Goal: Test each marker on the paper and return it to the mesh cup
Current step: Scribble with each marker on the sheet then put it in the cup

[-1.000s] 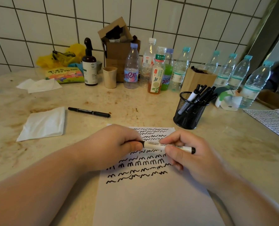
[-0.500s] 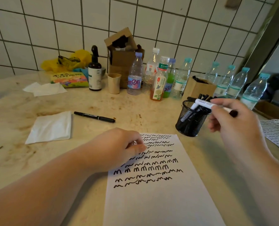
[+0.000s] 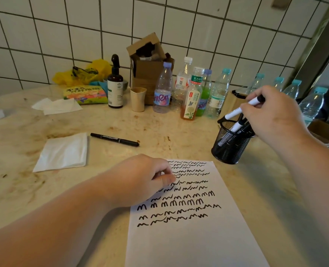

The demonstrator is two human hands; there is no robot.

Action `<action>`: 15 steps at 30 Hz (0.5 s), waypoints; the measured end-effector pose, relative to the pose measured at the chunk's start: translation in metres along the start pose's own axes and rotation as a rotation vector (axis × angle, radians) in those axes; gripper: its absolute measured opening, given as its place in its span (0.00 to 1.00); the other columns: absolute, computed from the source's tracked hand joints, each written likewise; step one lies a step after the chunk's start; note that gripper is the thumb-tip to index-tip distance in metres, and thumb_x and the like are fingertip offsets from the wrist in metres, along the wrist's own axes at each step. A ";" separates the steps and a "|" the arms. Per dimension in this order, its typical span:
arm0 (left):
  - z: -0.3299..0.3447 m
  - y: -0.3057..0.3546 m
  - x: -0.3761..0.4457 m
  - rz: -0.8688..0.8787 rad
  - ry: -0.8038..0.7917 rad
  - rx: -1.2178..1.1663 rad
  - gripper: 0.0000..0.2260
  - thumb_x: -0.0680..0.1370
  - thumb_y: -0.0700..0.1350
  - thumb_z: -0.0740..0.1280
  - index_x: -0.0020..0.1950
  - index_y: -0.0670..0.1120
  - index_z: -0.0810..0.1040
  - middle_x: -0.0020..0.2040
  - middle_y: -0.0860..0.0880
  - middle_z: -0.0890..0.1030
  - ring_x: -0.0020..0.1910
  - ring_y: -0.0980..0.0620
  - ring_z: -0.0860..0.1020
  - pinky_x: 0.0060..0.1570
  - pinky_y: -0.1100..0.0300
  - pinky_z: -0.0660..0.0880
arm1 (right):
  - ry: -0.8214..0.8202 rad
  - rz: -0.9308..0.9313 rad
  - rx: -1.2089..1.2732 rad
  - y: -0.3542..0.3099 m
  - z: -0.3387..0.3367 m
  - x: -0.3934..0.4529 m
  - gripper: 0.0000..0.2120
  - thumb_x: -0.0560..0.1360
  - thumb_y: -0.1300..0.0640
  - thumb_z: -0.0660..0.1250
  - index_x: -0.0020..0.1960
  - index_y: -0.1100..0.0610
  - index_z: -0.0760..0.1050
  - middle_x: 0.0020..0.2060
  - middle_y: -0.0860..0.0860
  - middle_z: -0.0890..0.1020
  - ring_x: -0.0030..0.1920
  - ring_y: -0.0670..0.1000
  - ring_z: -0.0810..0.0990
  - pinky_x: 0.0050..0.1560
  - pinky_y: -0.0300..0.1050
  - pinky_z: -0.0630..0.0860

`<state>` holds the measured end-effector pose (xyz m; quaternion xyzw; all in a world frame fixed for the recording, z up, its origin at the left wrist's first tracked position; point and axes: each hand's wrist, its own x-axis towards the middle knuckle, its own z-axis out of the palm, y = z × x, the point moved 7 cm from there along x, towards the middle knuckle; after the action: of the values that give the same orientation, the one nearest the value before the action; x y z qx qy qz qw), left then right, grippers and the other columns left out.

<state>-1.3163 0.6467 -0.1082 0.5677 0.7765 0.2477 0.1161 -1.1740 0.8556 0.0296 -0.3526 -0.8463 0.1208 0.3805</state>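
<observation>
The mottled beige stone bench [image 3: 179, 139] carries everything, its far edge against the white tiled wall; the white sheet of paper [image 3: 188, 237] lies near its front, scrawled with rows of black test squiggles over its upper half and blank below, so there is room for more trials; a second ago both hands held a white-barrelled marker with black cap [image 3: 242, 107] over the sheet, and now the right hand [image 3: 275, 120] has carried it away to the black wire mesh cup [image 3: 229, 149], pinching it between thumb and fingertips, tilted, its lower end just above the cup's rim among the markers already standing there; I judge this marker tested and capped, with only the drop into the cup left; the left hand [image 3: 140, 180] has stayed on the paper's upper left corner, fingers loosely curled and holding nothing; the cup stands just beyond the sheet's right corner, near the row of plastic bottles [image 3: 192, 93], so the approach from above is the free one; a slim black pen-like marker [image 3: 114, 139] lies alone on the bench beside a folded white napkin [image 3: 62, 152], well apart from the cup.
</observation>
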 end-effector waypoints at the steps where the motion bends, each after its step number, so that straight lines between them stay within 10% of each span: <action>1: 0.000 0.000 0.000 -0.001 0.000 -0.004 0.09 0.80 0.60 0.62 0.51 0.59 0.79 0.37 0.53 0.82 0.32 0.53 0.77 0.34 0.55 0.74 | 0.009 -0.003 0.016 -0.002 -0.001 0.001 0.05 0.77 0.52 0.65 0.52 0.48 0.75 0.40 0.42 0.77 0.38 0.49 0.77 0.36 0.46 0.75; 15: -0.002 0.000 0.000 -0.010 0.003 0.015 0.10 0.80 0.60 0.61 0.52 0.59 0.79 0.35 0.54 0.82 0.27 0.58 0.73 0.28 0.65 0.68 | -0.038 0.069 -0.195 0.007 0.023 0.009 0.07 0.77 0.46 0.64 0.53 0.47 0.76 0.43 0.50 0.80 0.45 0.58 0.78 0.39 0.48 0.72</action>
<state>-1.3171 0.6463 -0.1061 0.5645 0.7811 0.2422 0.1121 -1.1911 0.8687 0.0160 -0.4145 -0.8485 0.0575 0.3239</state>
